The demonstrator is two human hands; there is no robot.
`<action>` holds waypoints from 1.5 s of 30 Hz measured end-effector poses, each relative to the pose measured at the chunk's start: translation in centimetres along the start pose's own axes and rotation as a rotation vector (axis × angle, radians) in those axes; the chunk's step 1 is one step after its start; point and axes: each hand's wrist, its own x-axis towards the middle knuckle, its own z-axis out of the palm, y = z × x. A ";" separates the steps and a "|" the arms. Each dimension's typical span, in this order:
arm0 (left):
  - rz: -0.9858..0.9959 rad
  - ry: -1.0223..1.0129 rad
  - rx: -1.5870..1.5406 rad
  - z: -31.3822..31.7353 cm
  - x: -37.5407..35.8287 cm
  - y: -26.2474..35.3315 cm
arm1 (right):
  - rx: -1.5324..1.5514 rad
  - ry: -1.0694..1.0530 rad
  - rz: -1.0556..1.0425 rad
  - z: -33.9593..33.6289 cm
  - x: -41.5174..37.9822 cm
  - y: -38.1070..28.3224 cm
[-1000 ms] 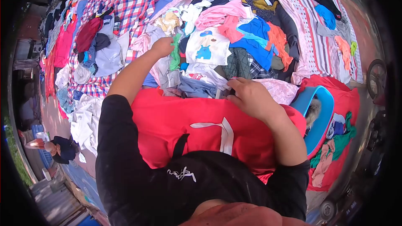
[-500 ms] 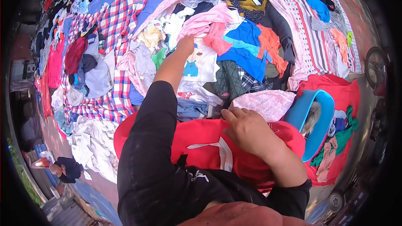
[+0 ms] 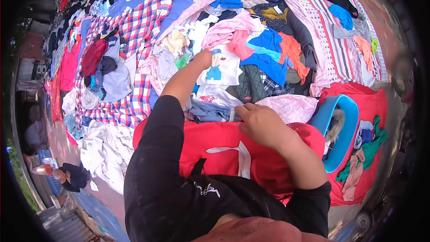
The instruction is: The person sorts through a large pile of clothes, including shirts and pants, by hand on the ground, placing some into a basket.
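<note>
My left hand point(image 3: 204, 58) reaches into the heap, its fingers closed at the upper left edge of a white T-shirt point(image 3: 228, 71) with a blue cartoon print; the fingertips are partly hidden. Just beyond the shirt lies a crumpled pink garment point(image 3: 226, 29). My right hand point(image 3: 260, 123) hovers low over a red cloth bundle point(image 3: 217, 145) with a white marking, fingers loosely bent and apart, nothing in them. Its fingertips are beside blue-grey folded clothing point(image 3: 208, 111) and a pale pink floral cloth point(image 3: 291, 106). A dark green quilted garment point(image 3: 250, 84) lies beside the white shirt.
A blue plastic tub point(image 3: 342, 152) stands at the right on red cloth. Left lie a checked cloth point(image 3: 148, 13) with clothes on it and a white heap point(image 3: 105, 152). Blue and orange point(image 3: 293, 54) garments fill the heap's right side. A person point(image 3: 71, 177) is at far left.
My left hand has come back from the pink garment to the white T-shirt's edge, and more of its print shows. My right hand has barely moved. The view has shifted slightly.
</note>
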 end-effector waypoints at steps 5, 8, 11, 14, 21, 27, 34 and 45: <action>0.019 0.012 0.017 1.4 4.3 0.4 | -0.084 -0.038 0.089 -0.3 -0.5 1.2; -0.063 0.096 -0.034 2.4 6.7 -0.1 | -0.071 0.015 0.069 -0.8 -0.3 1.7; -0.121 0.132 -0.096 3.7 8.2 -0.8 | -0.037 0.061 0.060 -0.9 0.2 2.1; -0.103 0.090 0.038 2.4 7.1 0.0 | -0.053 0.025 0.061 -0.9 0.4 2.1; 0.202 0.004 -0.007 -13.2 -3.9 7.1 | -0.079 -0.101 0.216 -1.3 0.7 1.7; 0.612 0.091 -0.423 -28.6 -16.9 11.4 | -0.025 0.533 0.385 -2.8 1.6 3.0; 0.357 -0.210 -1.251 -34.0 -24.1 13.7 | 1.344 0.471 0.104 -3.4 3.0 2.8; 0.107 -0.361 -2.014 -18.2 -23.4 15.4 | 1.735 0.547 0.195 -4.2 1.6 4.7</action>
